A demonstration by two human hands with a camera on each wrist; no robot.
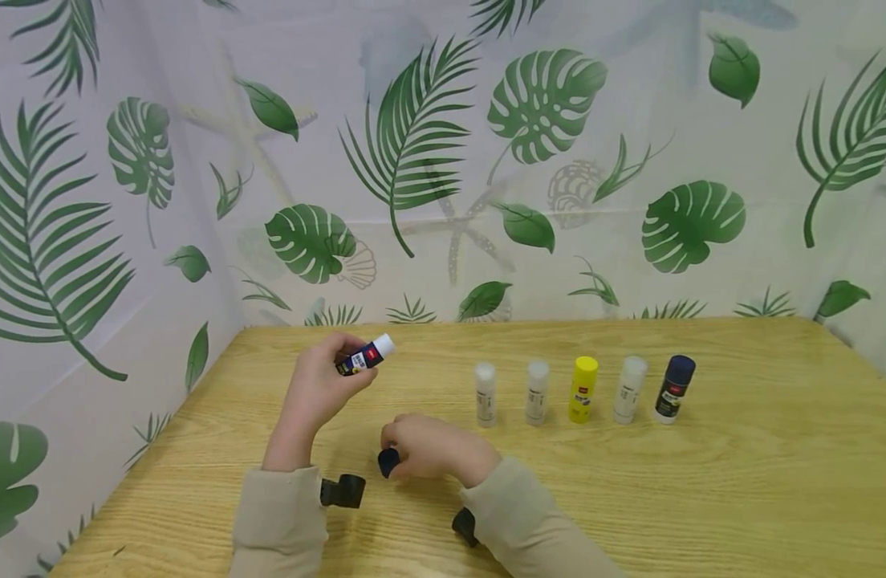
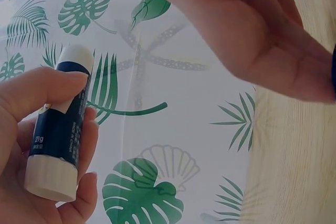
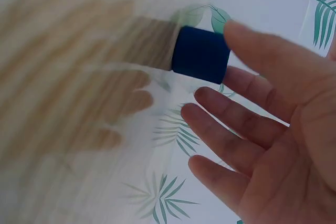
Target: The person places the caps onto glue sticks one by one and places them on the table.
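Observation:
My left hand (image 1: 327,377) is raised over the left part of the table and grips a dark blue glue stick (image 1: 359,359). In the left wrist view that glue stick (image 2: 60,121) shows a white end at the top, a white base, and no cap on it. Lower and to the right, my right hand (image 1: 436,445) pinches a dark blue cap (image 3: 202,55) between thumb and index finger, close to the tabletop. The other fingers of the right hand are spread out below the cap in the right wrist view.
Several glue sticks stand upright in a row on the wooden table (image 1: 667,490), right of the hands. Among them are white ones (image 1: 485,397), a yellow one (image 1: 583,393) and one with a dark blue cap (image 1: 674,392). A leaf-patterned cloth (image 1: 428,265) hangs behind.

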